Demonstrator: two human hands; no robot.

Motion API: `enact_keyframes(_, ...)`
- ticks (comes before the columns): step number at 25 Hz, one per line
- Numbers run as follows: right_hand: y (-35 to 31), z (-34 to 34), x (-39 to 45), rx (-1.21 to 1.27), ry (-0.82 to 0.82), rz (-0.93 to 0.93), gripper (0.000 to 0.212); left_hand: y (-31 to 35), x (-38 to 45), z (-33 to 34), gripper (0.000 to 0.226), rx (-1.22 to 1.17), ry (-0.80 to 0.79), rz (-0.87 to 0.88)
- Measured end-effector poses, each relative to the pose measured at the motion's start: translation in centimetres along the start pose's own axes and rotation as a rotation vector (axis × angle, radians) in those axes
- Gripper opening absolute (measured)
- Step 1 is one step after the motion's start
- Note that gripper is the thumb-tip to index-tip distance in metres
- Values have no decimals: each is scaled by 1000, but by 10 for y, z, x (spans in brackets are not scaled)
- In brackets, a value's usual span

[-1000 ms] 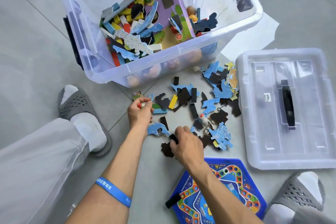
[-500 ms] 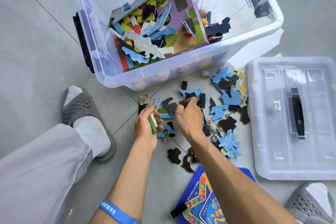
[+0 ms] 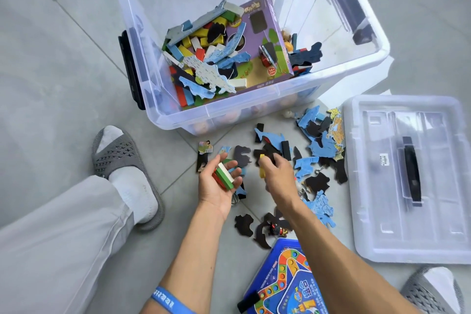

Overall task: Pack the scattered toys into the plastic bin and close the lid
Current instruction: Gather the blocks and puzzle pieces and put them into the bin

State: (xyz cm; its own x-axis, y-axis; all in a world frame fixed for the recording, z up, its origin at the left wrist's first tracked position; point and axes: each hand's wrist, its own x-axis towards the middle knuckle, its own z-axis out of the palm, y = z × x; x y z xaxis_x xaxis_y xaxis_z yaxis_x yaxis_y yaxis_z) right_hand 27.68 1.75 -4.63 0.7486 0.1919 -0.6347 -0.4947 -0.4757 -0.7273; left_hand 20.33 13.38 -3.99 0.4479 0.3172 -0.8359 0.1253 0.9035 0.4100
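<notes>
Left hand (image 3: 219, 186): palm up, fingers curled loosely around a small stack of wooden blocks (image 3: 224, 175), red, green and white, which lies across the palm and fingers.

Right hand (image 3: 276, 173): back to the camera, thumb and fingers pinching a yellow block (image 3: 262, 166) held on end just above the floor, beside the left hand.

Scattered toys: flat jigsaw pieces (image 3: 309, 164), blue on one face and black on the other, strewn over the grey tile floor (image 3: 63, 64) around and beyond both hands; a denser heap (image 3: 321, 132) lies near the lid.

Plastic bin (image 3: 257, 112): clear, open, black latches on its ends, standing beyond the hands. Inside, coloured blocks and more jigsaw pieces are piled toward the near-left end, with a purple toy box (image 3: 265, 41) leaning on them.

Lid (image 3: 407, 178): clear with a black handle, lying flat on the floor to the right, apart from the bin.

Board game box (image 3: 285, 280): blue, at the lower edge, partly under the right forearm.

Person: blue wristband (image 3: 169, 301) on the left wrist; grey slipper (image 3: 119, 158) over a white sock, at left.
</notes>
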Motion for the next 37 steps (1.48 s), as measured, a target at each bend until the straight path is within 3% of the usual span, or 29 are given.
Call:
enact_keyframes(2, -10, -15, -24, 463, -179, 53, 21, -2, -13, 8, 18, -32, -18, 0)
enact_keyframes(4, -21, -27, -49, 687, -295, 18, 16, -5, -35, 18, 18, -52, -54, -2)
enact_keyframes(8, -49, -43, -91, 859, -341, 64, 44, -6, -84, 21, 20, -63, -85, -2)
enact_keyframes(11, -82, -43, -125, 929, -277, 194, 34, 5, -123, 32, 22, -144, -71, -60)
enact_keyframes(14, -154, -43, -137, 1059, -285, 196, 15, 58, -155, 74, 33, -241, -215, -28)
enact_keyframes(16, -206, -48, -134, 1111, -302, 124, 35, 106, -170, 101, 53, -232, -339, 97)
enact_keyframes(18, -238, -50, -134, 975, -254, 128, 62, 136, -178, 110, 63, -40, -299, 196)
enact_keyframes(20, -226, -46, -137, 794, -138, 134, 67, 133, -172, 91, 67, 234, -93, 237)
enact_keyframes(24, -129, -33, -131, 582, -10, 225, 38, 68, -132, 28, 20, 574, 228, 294)
enact_keyframes(26, -76, -31, -123, 449, 37, 290, 23, 41, -105, 9, 14, 840, 299, 283)
enact_keyframes(29, -15, -26, -103, 189, 68, 252, 12, 21, -59, 1, 21, 1181, 260, 325)
enact_keyframes(33, 28, -14, -79, -331, -22, 64, 24, 20, -7, 10, 30, 1751, 134, 528)
enact_keyframes(37, 49, -10, -59, -430, -73, 38, 26, 8, 24, 6, 42, 2185, -41, 720)
